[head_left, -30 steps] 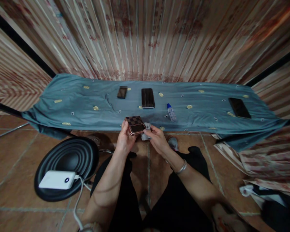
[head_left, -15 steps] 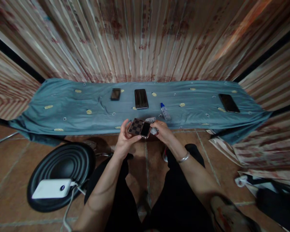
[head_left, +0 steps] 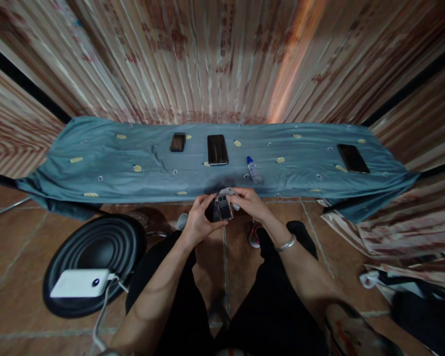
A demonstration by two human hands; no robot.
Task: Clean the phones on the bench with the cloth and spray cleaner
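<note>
Turned screen-up since before, the small phone sits clamped in both hands' fingers (blue-clothed table, curtained room).

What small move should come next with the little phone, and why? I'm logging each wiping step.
Probably rub the cloth across the phone's screen: the left hand holds it screen-up, and the right hand pinches the cloth at its top edge.

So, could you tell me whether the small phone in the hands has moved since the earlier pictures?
Yes. The small phone has come nearer the person, off the blue cloth's front edge, and turned its checkered back away.
</note>
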